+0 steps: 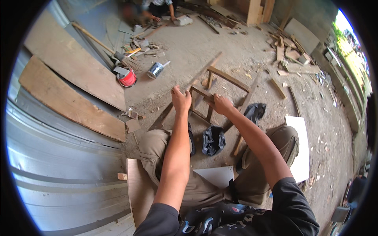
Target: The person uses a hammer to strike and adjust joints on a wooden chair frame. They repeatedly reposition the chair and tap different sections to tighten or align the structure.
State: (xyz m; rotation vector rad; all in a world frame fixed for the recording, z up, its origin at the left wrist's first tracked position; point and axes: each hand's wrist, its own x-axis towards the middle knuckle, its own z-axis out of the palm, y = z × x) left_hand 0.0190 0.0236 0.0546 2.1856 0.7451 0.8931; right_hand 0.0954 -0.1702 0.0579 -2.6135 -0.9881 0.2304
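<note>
A wooden frame point(230, 78) made of narrow bars stands tilted on the floor in front of my knees. My left hand point(181, 101) is closed at its left corner, with the fingers partly hidden. My right hand point(221, 104) grips the near rail, its fingers wrapped round the wood. Long wooden strips lie on the floor under and beside the frame. A crumpled black plastic bag point(214, 141) sits just below my hands, and another black bag point(255, 113) lies right of my right wrist.
Wooden boards point(71, 98) lean on the metal sheeting at left. A red bucket point(126, 78) and a paint can point(156, 70) stand beyond my left hand. A white panel point(298, 147) lies by my right knee. Scrap wood point(289, 53) is piled far right; another person point(159, 8) works far back.
</note>
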